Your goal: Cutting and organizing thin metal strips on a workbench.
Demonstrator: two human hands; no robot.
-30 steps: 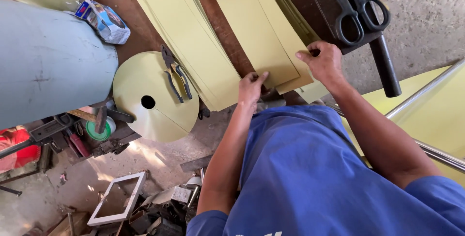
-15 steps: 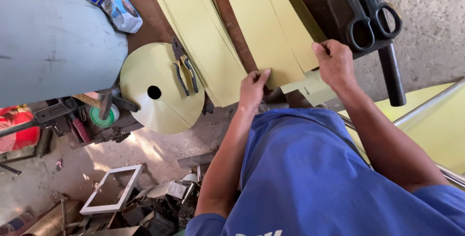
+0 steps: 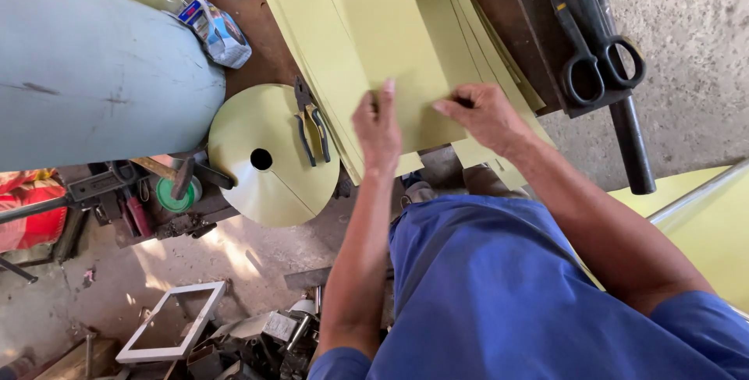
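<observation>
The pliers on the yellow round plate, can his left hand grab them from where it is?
Probably yes. The pliers lie just beside the left hand, which rests flat on the yellow sheets, with nothing in between.

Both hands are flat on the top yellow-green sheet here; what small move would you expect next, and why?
Probably a short slide or lift of the top yellow-green sheet off the stack. The left hand lies flat on it and the right hand presses its near edge with fingertips, neither gripping a tool; the pliers and the shears lie untouched.
</observation>
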